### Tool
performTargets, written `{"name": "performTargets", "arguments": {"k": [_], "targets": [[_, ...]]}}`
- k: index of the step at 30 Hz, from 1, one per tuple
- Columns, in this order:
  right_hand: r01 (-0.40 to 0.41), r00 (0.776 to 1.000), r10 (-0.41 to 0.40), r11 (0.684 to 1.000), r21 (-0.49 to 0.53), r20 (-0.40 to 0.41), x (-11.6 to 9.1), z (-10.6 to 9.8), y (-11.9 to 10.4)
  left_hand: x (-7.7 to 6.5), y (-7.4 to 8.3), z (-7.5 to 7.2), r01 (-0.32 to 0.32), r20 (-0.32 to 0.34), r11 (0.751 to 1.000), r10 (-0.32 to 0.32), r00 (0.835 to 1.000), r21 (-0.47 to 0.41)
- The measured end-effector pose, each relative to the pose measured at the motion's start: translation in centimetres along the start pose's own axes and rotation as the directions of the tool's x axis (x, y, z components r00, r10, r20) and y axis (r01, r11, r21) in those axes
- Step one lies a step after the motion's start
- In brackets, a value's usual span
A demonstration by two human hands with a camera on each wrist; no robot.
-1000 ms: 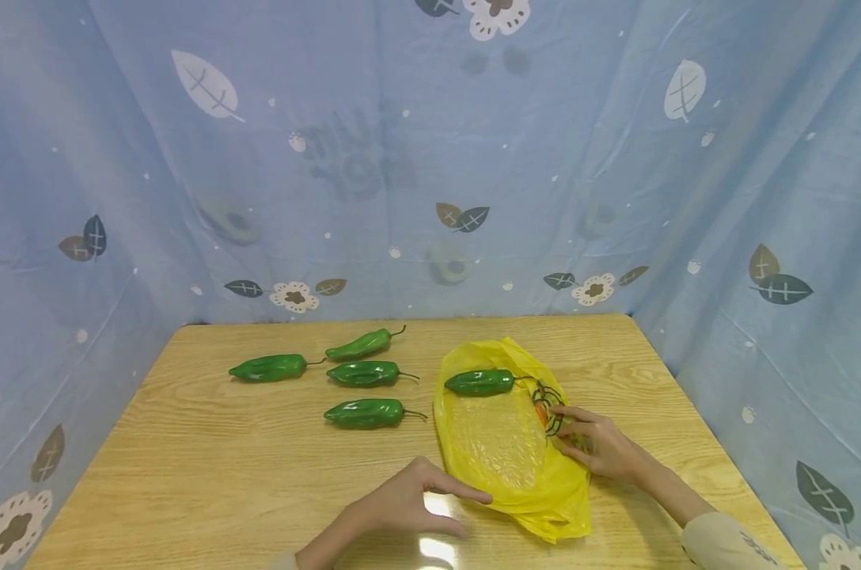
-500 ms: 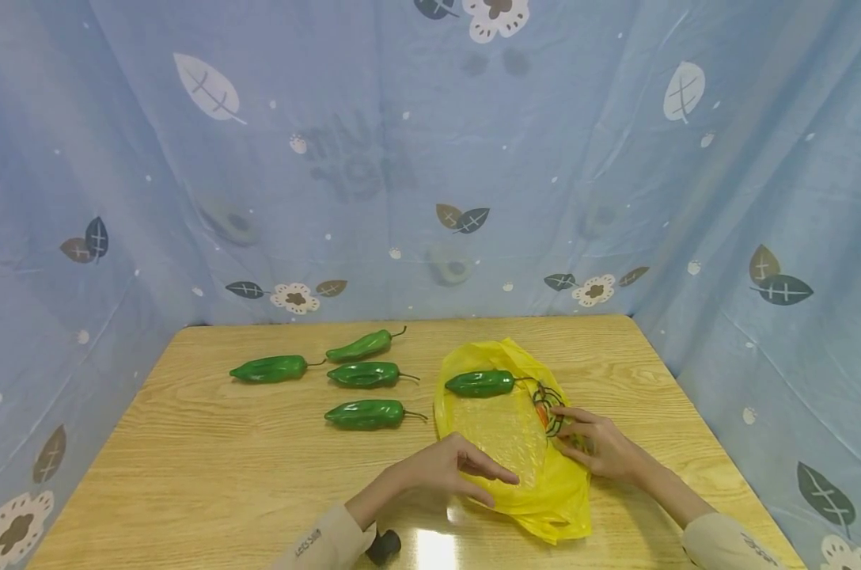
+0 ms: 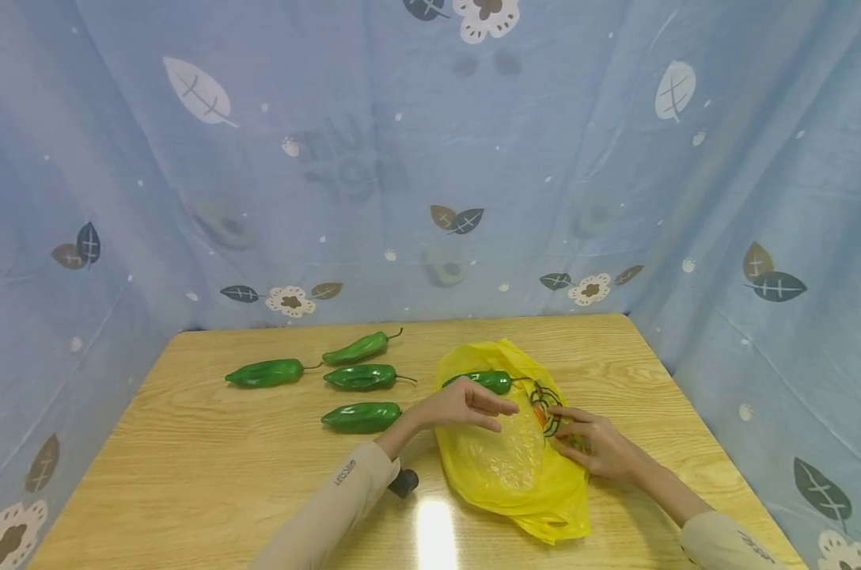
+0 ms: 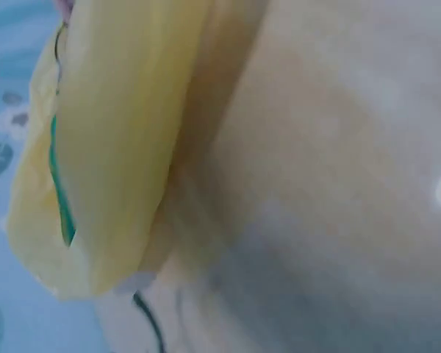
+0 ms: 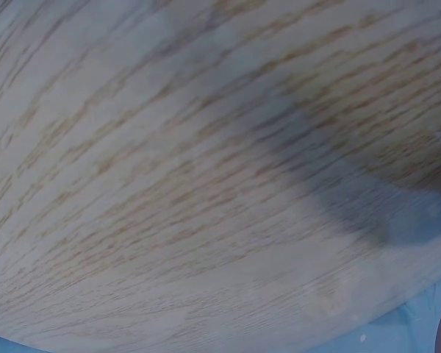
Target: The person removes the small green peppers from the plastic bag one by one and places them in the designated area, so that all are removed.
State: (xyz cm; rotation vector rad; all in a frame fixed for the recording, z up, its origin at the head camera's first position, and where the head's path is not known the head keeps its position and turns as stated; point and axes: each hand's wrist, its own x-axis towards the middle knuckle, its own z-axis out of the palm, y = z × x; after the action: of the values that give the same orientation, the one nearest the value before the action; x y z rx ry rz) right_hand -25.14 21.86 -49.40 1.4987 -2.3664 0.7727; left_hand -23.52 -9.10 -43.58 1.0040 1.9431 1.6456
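My left hand point(image 3: 466, 404) hovers over the upper left of a yellow plastic bag point(image 3: 509, 467), its fingers extended and holding nothing. It partly covers a green pepper point(image 3: 498, 381) lying on the bag. At the bag's right side, my right hand point(image 3: 590, 445) grips the yellow plastic with curled fingers, close to a bunch of thin dark stems point(image 3: 550, 396) with a bit of orange point(image 3: 540, 413) beside it. In the left wrist view, the bag's side point(image 4: 125, 132) stands up from the table, with a strip of green pepper point(image 4: 60, 187) along it.
Left of the bag lie several more green peppers: a front one point(image 3: 362, 417), a middle one point(image 3: 361, 377), a back one point(image 3: 357, 348) and one farther left point(image 3: 265, 373). A small black object point(image 3: 404, 483) sits under my left wrist. Blue patterned cloth point(image 3: 402, 174) surrounds the wooden table point(image 3: 224, 467).
My left hand has moved forward from the bag's near left edge to above the bag, now covering part of the pepper there. My right hand stays in place at the bag.
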Motion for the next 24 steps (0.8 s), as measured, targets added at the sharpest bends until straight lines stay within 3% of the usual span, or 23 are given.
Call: {"name": "performTargets", "arguments": {"k": [5,10,13,19,24], "targets": [[-0.02,1.0,0.02,1.0,0.0,0.001,-0.1,-0.1,0.0,1.3,-1.0,-1.7,0.075,-0.084,0.993,-0.067,0.994,0.09],[-0.023,1.0,0.023,1.0,0.0,0.004,-0.1,0.1,0.0,2.2,-2.3,-3.5,0.172,-0.218,0.963,-0.126,0.968,0.207],[-0.031,0.999,0.031,1.0,-0.006,0.008,-0.2,0.1,-0.1,2.6,-2.6,-4.5,0.232,-0.271,0.92,-0.147,0.951,0.316],[-0.042,0.999,0.042,0.999,-0.009,0.011,-0.1,0.0,-0.2,2.8,-2.8,-5.4,0.317,-0.254,0.815,-0.215,0.943,0.485],[-0.031,0.999,0.031,0.999,-0.005,0.011,-0.2,0.0,-0.1,2.6,-3.0,-5.5,0.364,-0.257,0.773,-0.265,0.929,0.52]]}}
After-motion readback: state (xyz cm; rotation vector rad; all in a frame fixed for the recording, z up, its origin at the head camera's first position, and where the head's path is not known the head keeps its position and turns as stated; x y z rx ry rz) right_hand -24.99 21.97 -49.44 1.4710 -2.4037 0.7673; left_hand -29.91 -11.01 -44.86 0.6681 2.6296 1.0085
